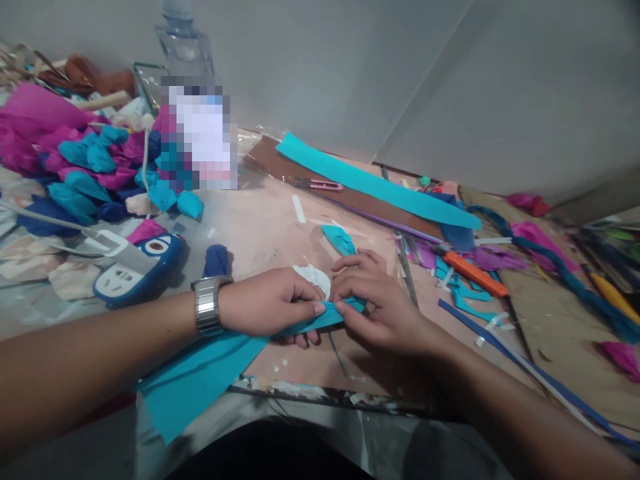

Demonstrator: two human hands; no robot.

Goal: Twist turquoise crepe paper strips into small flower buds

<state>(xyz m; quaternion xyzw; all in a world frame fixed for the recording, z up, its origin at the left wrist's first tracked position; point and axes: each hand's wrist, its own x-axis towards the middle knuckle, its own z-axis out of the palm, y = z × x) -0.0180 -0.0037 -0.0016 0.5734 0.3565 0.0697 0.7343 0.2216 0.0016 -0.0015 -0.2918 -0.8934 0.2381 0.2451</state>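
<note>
A long turquoise strip of crepe-like paper [210,377] runs from the table's front edge up under my left wrist and on between both hands. My left hand [273,300], with a metal watch at the wrist, pinches the strip between thumb and fingers. Close beside it, my right hand [377,300] pinches the strip's far end, where the paper looks folded or gathered. Just behind the hands lies a white rounded piece [313,277], partly covered by my fingers. A small turquoise paper piece [339,239] rests beyond my right hand.
Crumpled pink, blue and turquoise paper pieces [95,150] heap at the left, near a blue power strip [137,270]. Pink-handled thread snips [325,185] and a wide turquoise strip [375,183] lie at the back. An orange cutter [475,273] and paper scraps sit right.
</note>
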